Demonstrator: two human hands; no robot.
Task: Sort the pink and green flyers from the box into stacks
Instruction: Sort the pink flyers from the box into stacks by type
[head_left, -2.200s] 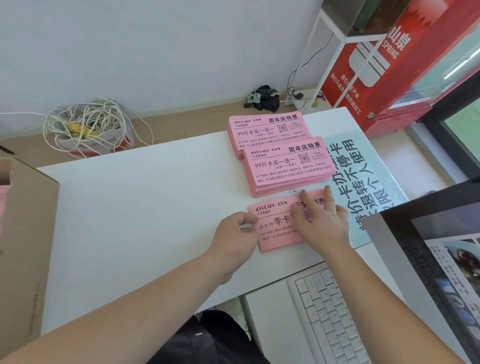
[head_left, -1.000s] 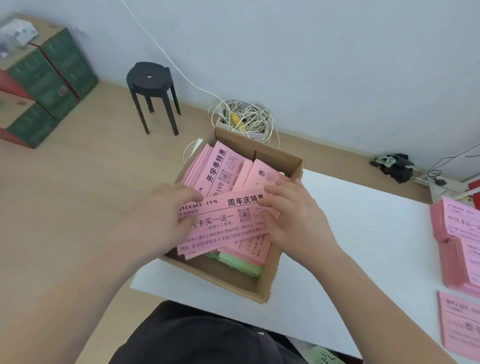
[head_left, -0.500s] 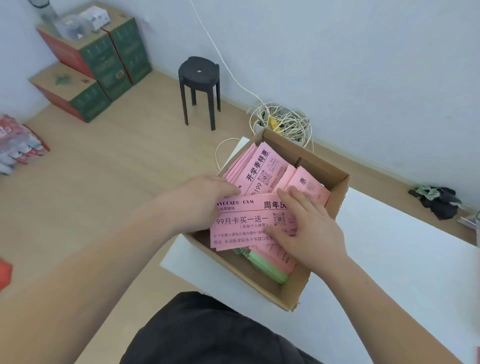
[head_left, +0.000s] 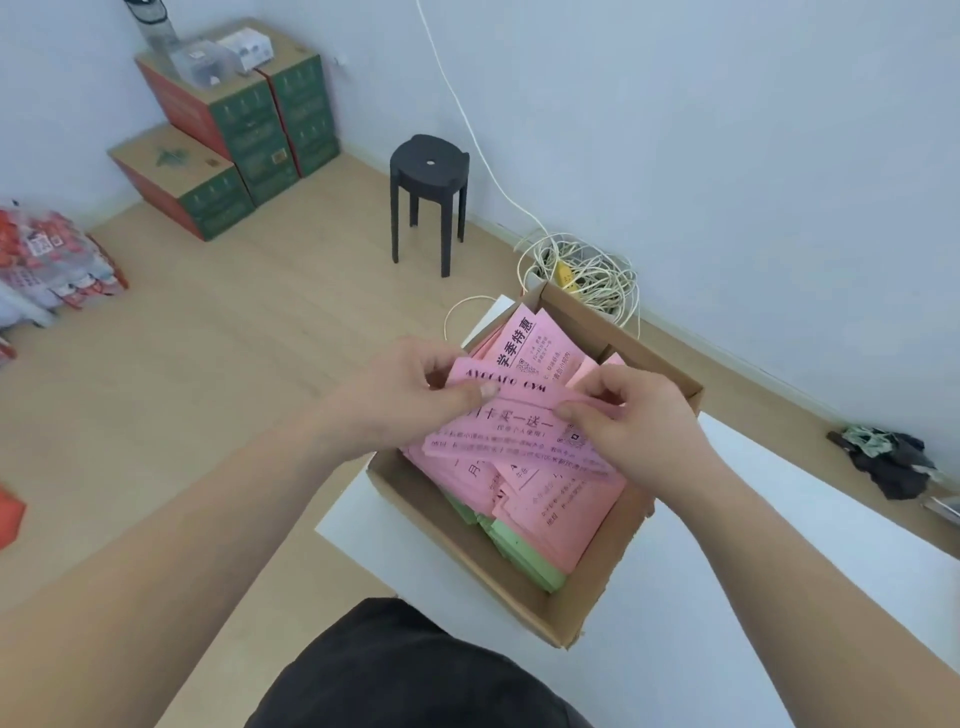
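The room has a pale wood floor (head_left: 208, 364) and a plain light wall. At the far left, shrink-wrapped red and white packs (head_left: 52, 260) are heaped on the floor. Past them, green and red cartons (head_left: 234, 130) are stacked in the corner, with a bottle (head_left: 150, 26) and small clutter on top. A black stool (head_left: 428, 171) stands alone further right, and a white cable (head_left: 467, 130) runs down the wall behind it to a tangled coil (head_left: 582, 275) on the floor.

Just in front of the coil, a cardboard box (head_left: 467, 545) sits at the left end of a white table (head_left: 779, 571). It is packed with loose pink flyers (head_left: 566, 514) lying at odd angles. They cover most of the green flyers (head_left: 519, 551), which show only as a strip along the near side.

Both hands are over the box, sharing one pink flyer (head_left: 519, 415) lifted a little above the heap. The left hand (head_left: 410, 395) pinches its upper left edge, thumb flat on the print and fingers curled behind. The right hand (head_left: 639, 421) pinches the upper right edge with curled fingertips and hides that end of the sheet. Both forearms cross the near view, above a lap in dark clothing (head_left: 415, 670).

At the far right, a dark crumpled bundle (head_left: 893, 462) lies on the floor beyond the table.
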